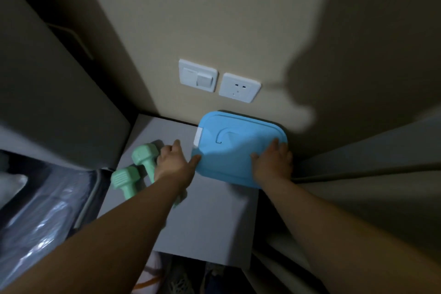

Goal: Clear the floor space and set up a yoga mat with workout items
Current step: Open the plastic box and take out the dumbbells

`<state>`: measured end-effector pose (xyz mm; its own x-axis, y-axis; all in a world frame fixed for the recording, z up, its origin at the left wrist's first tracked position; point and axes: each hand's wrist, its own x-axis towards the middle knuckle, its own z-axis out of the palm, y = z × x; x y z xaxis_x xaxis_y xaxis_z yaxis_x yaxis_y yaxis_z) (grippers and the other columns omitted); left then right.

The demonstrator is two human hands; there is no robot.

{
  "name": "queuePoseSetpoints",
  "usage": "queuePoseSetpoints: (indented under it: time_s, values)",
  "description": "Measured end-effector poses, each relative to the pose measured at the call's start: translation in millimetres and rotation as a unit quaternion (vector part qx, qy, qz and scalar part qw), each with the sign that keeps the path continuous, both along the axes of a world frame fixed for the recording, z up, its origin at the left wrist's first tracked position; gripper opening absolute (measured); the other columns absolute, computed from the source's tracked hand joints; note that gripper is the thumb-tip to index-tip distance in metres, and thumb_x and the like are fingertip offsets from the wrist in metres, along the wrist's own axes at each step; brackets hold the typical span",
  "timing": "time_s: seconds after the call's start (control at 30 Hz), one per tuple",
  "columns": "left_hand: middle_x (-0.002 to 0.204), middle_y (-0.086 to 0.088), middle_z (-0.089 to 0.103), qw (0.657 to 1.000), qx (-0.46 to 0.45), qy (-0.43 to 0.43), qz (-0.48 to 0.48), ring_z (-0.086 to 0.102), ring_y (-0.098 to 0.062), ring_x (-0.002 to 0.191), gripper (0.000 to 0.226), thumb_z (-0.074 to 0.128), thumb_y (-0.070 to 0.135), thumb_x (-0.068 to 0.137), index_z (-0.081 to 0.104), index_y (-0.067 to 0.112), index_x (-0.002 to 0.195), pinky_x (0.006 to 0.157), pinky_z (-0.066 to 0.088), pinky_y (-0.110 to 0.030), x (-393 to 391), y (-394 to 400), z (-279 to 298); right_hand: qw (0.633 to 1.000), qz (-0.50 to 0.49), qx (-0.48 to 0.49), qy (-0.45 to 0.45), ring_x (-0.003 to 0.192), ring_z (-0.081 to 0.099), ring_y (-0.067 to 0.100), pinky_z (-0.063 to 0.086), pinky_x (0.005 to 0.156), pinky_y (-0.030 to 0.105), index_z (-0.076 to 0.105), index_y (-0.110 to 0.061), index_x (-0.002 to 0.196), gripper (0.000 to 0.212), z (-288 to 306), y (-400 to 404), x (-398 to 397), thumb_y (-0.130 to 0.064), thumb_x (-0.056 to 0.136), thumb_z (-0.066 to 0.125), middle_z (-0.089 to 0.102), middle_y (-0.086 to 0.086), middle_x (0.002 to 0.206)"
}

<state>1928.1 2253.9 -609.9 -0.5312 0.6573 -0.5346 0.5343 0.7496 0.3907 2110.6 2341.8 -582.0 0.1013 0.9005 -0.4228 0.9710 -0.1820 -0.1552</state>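
Left hand [173, 161]: reaching over the green dumbbells [137, 169], fingers loosely spread — thumb tip touching the left edge of the blue box [238, 148], nothing gripped yet.
Right hand [273, 162]: lying flat on the box lid near its right corner, fingers extended, pressing rather than clasping.
Box: sitting at the back of the white counter [210, 217], against the wall [214, 19] just below the socket [239, 87]; its near edge is overhanging the counter's right side.
Dumbbells: lying side by side on the counter's left part, just beside the left wrist.
Risk – slip: with only palms on a smooth lid, the box is likely sliding off toward the gap on the right.
Risk – knock: the left forearm is crossing one dumbbell's end, so a sweep could roll it off the edge.
Mat: not in view.
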Motion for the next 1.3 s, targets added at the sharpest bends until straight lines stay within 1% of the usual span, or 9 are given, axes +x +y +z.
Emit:
queuePoseSetpoints:
  time_s: [0.07,0.17,0.3,0.6,0.83,1.0,1.13,1.2,1.3]
  values:
    - [0.146,-0.016,0.030,1.000,-0.008,0.007,0.024,0.037,-0.035,0.130,0.067,0.050,0.049,0.091,0.028,0.016,0.146,0.104,0.037,-0.044,-13.2,-25.1,0.0,0.995,0.084,0.046,0.037,0.138,0.025,0.035,0.015,0.115,0.037,0.026,-0.006,0.148,0.068,4.3,-15.7,-25.5,-0.033,0.092,0.054,0.026,0.019,0.151]
    - [0.141,-0.017,0.035,0.996,-0.051,0.024,0.069,0.039,-0.037,0.127,0.057,0.051,0.041,0.092,0.036,0.015,0.141,0.102,0.038,-0.042,-50.3,-77.4,-3.5,0.957,0.237,0.089,0.144,0.122,0.041,0.043,0.021,0.107,0.037,0.048,-0.001,0.133,0.050,3.2,-49.0,-83.4,-0.017,0.085,0.054,0.044,0.026,0.135]
    - [0.143,-0.016,0.035,0.986,-0.100,0.007,0.131,0.040,-0.035,0.128,0.062,0.051,0.045,0.092,0.032,0.013,0.143,0.102,0.040,-0.044,-85.8,-135.8,-27.7,0.914,0.357,-0.021,0.191,0.128,0.035,0.028,0.032,0.107,0.036,0.041,-0.013,0.136,0.046,-14.0,-90.8,-147.6,-0.014,0.091,0.047,0.038,0.010,0.138]
    - [0.129,-0.014,0.054,0.959,-0.052,-0.131,0.244,0.054,-0.033,0.115,0.059,0.057,0.044,0.090,0.038,0.013,0.136,0.093,0.046,-0.040,-95.1,-137.2,-118.5,0.942,0.267,-0.164,0.117,0.125,0.048,0.034,0.040,0.101,0.040,0.017,-0.015,0.150,0.072,-128.9,-110.5,-206.6,-0.023,0.092,0.058,0.043,0.016,0.139]
    - [0.120,-0.015,0.055,0.936,-0.056,-0.202,0.283,0.054,-0.034,0.110,0.043,0.057,0.036,0.092,0.044,0.008,0.122,0.088,0.044,-0.037,-87.3,-143.7,-148.9,0.958,0.173,-0.209,0.094,0.115,0.056,0.035,0.049,0.094,0.041,0.038,-0.005,0.135,0.059,-160.5,-109.4,-217.0,-0.015,0.085,0.066,0.055,0.018,0.129]
    - [0.119,-0.016,0.056,0.910,-0.060,-0.217,0.350,0.055,-0.032,0.108,0.046,0.060,0.033,0.091,0.044,0.006,0.124,0.081,0.043,-0.034,-94.3,-201.3,-87.0,0.936,0.229,-0.256,0.075,0.109,0.057,0.035,0.051,0.089,0.041,0.037,-0.009,0.134,0.056,-102.7,-140.5,-219.7,-0.014,0.085,0.063,0.056,0.015,0.124]
    - [0.113,-0.013,0.059,0.874,0.005,-0.207,0.440,0.058,-0.032,0.104,0.047,0.066,0.033,0.087,0.047,0.005,0.120,0.082,0.048,-0.036,-97.5,-250.4,-5.6,0.904,0.319,-0.270,0.093,0.106,0.057,0.033,0.049,0.085,0.037,0.041,-0.009,0.126,0.046,-25.2,-171.9,-235.3,-0.012,0.086,0.062,0.054,0.011,0.116]
    - [0.107,-0.014,0.060,0.853,0.051,-0.185,0.485,0.059,-0.029,0.095,0.042,0.068,0.031,0.085,0.050,0.006,0.114,0.079,0.050,-0.036,-97.5,-278.1,44.3,0.882,0.379,-0.263,0.097,0.105,0.060,0.032,0.050,0.080,0.034,0.044,-0.008,0.124,0.045,19.6,-196.2,-252.1,-0.012,0.083,0.064,0.057,0.013,0.118]
    - [0.096,-0.009,0.056,0.815,0.107,-0.136,0.553,0.055,-0.025,0.087,0.032,0.067,0.031,0.087,0.050,0.011,0.106,0.070,0.043,-0.030,-88.9,-334.9,122.0,0.830,0.474,-0.264,0.133,0.109,0.059,0.035,0.051,0.088,0.038,0.040,-0.007,0.129,0.056,90.9,-251.1,-279.5,-0.016,0.081,0.067,0.055,0.015,0.126]
